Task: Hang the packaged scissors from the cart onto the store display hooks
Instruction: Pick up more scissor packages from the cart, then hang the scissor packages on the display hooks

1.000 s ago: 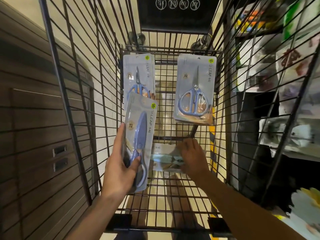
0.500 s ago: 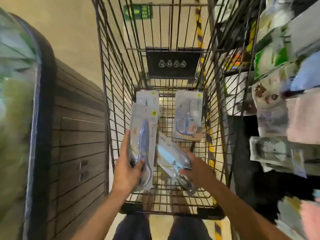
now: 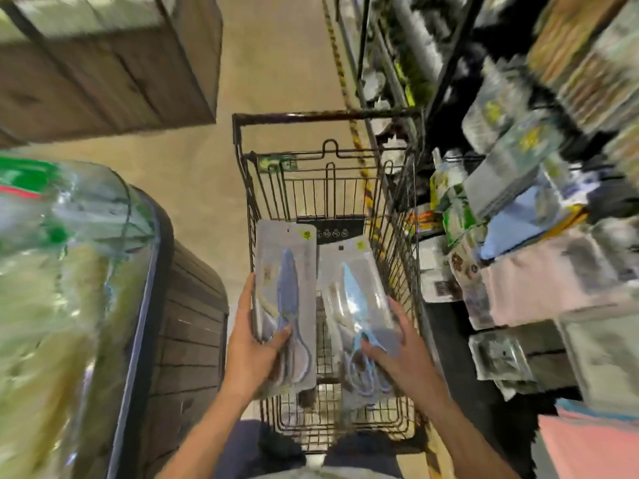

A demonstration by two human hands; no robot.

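My left hand (image 3: 254, 350) grips a clear pack of purple-blue scissors (image 3: 287, 299) by its lower end, held upright above the wire cart (image 3: 242, 160). My right hand (image 3: 397, 354) grips a second pack with light blue scissors (image 3: 356, 302) beside the first, its top leaning slightly left. Both packs are raised over the cart's basket and hide most of its floor. The picture is blurred by motion, and no display hooks can be made out.
Store shelving (image 3: 518, 236) crammed with packaged goods and cloths runs along the right, close to the cart's side. A curved glass case (image 3: 86, 288) with a dark slatted base stands at the left. Tan floor (image 3: 269, 63) stretches ahead beyond the cart.
My right hand has lifted the light blue pack out of the cart and turned it upright beside the left one. My view has tilted up, showing the whole cart and the aisle.
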